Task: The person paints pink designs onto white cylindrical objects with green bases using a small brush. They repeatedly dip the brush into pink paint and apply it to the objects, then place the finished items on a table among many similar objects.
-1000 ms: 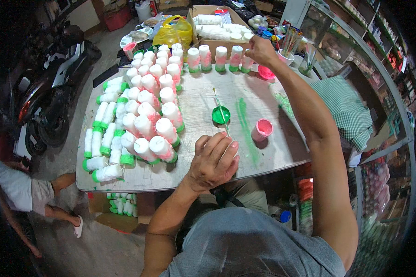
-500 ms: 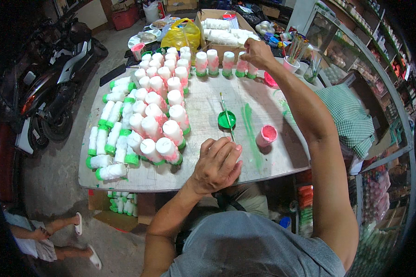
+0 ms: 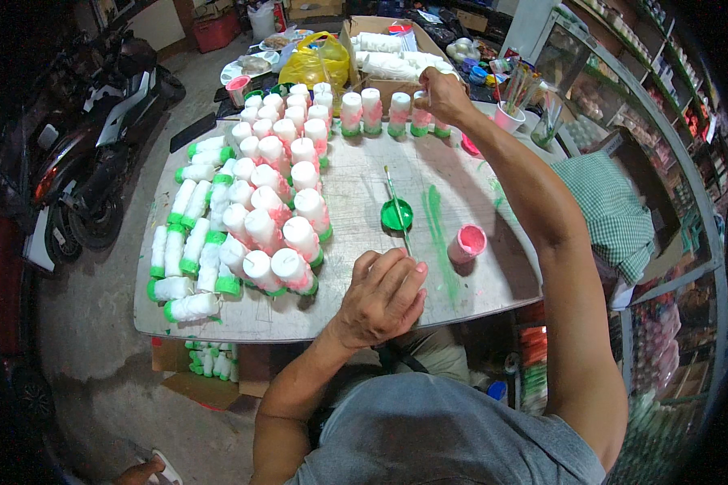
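My right hand (image 3: 442, 94) reaches to the far edge of the grey table (image 3: 356, 303), its fingers closed on the top of the rightmost white candle (image 3: 420, 115) in a standing row. My left hand (image 3: 382, 296) rests near the front edge, curled into a loose fist. Just beyond its fingertips a thin brush (image 3: 395, 202) lies across a green paint lid (image 3: 396, 214). Whether the fingers touch the brush handle I cannot tell. Several white candles with green and pink bands (image 3: 275, 210) stand and lie on the left half of the table.
A pink paint lid (image 3: 467, 242) sits right of a green paint streak. A cardboard box of white candles (image 3: 384, 52) and a yellow bag (image 3: 319, 61) lie behind the table. A motorbike (image 3: 89, 162) stands left, glass shelves (image 3: 663, 202) right, a checked cloth (image 3: 611, 210) beside them.
Both hands stay where they were. The view has shifted slightly, and the person's legs at lower left have moved almost out of sight.
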Motion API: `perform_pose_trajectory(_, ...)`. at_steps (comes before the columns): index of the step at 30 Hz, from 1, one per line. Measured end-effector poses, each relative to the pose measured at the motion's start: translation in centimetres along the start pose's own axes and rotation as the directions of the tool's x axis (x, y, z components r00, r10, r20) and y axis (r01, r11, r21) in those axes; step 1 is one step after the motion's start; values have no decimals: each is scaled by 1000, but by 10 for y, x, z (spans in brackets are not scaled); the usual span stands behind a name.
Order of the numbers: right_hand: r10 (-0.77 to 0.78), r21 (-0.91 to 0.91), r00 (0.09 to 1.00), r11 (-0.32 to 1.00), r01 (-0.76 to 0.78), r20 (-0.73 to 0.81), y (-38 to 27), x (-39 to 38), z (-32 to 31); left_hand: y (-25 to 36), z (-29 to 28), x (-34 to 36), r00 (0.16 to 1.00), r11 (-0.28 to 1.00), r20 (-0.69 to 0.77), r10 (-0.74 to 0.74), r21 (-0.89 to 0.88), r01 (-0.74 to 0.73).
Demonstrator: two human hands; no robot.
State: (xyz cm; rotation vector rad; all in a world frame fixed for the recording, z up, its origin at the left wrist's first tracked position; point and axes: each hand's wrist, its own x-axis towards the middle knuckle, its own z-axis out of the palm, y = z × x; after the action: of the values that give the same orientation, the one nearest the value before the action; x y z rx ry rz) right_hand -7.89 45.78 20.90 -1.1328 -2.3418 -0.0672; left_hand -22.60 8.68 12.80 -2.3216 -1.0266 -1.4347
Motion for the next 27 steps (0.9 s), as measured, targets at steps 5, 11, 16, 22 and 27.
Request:
perform_pose_trajectory(5, 33, 68, 999, 997, -33, 2, 4, 9, 9, -8, 0, -1, 1000, 1000, 6, -6, -3, 6)
perform_pose_trajectory(11, -30, -18, 1000, 999, 30, 0, 18, 19, 8, -20, 4, 3, 1000, 1000, 19, -5, -11, 5)
perform_pose_trajectory(16, -84, -40, 983, 996, 78, -165, 47, 15, 6, -22, 10, 5, 1000, 1000, 21, -16, -20, 17)
perform_pose_trajectory(22, -135, -208, 986, 972, 113, -97, 83, -7, 14, -24, 24, 5, 999, 998, 15, -36, -52, 37)
perform_pose_trajectory(27, 92, -125, 994, 987, -98, -56, 70, -9, 7, -26, 11, 76, 995, 995, 22, -96, 35, 96)
